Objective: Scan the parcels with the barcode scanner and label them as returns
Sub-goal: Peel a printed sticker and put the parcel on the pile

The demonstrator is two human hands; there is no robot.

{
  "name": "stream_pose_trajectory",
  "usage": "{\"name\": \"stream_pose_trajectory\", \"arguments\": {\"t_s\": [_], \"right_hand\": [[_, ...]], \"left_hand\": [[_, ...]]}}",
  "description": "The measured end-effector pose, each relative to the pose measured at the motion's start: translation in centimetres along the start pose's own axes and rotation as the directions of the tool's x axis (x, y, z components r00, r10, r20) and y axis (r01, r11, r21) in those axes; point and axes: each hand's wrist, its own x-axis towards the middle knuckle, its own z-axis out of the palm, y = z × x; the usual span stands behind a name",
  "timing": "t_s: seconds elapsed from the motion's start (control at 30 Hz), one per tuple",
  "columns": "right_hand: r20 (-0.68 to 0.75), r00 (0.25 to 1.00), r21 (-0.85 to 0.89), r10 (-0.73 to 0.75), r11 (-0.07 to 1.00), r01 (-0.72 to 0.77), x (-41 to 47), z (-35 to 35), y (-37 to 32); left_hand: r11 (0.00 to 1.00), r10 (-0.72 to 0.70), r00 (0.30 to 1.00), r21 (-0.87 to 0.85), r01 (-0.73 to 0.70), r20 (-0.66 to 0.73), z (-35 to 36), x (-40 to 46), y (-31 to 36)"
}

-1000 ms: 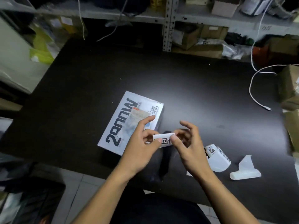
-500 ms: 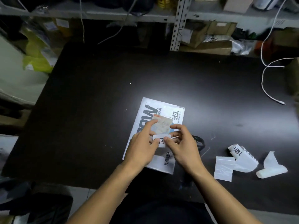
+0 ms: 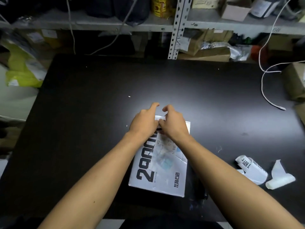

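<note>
A white parcel box with large black print and a shipping slip lies on the black table, near the front edge. My left hand and my right hand meet over its far end. Both pinch a small white return label there, and the hands hide most of it. My left index finger reaches past the box's far edge. A dark object, perhaps the scanner, lies at the box's near right corner, mostly under my right forearm.
A roll of printed labels and a curled strip of backing paper lie at the right front. A white cable trails over the table's right side beside cardboard boxes. Metal shelving full of parcels stands behind.
Both hands have carried the label from the near side of the box forward to its far end. The view has shifted, so the box now lies closer to me.
</note>
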Motion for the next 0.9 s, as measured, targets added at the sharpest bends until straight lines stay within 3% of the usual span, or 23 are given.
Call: {"name": "stream_pose_trajectory", "arguments": {"t_s": [0.13,0.37,0.63,0.77,0.9], "right_hand": [[0.002,1.0,-0.148,0.008,0.989,-0.008,0.4,0.0,-0.3],[-0.091,0.991,-0.229,0.096,0.967,-0.114,-0.1,-3.4,2.8],[-0.069,0.992,-0.092,-0.11,0.99,0.103,-5.0,-1.0,4.0],[-0.018,0.96,-0.364,-0.278,0.896,0.253,-6.3,0.6,4.0],[0.11,0.98,-0.465,-0.168,0.862,0.2,-5.5,0.6,3.0]], "left_hand": [[0.994,-0.024,1.0,0.106,0.023,0.009,-0.3,0.5,-0.2],[0.989,-0.145,0.987,0.008,0.146,-0.07,-2.2,0.0,-4.4],[0.987,-0.022,0.999,-0.162,0.015,-0.041,1.4,-2.1,-3.8],[0.971,-0.13,0.99,-0.209,0.115,-0.063,3.2,-2.3,-3.1],[0.917,-0.23,0.97,-0.35,0.191,-0.074,3.6,-2.6,-3.2]]}}
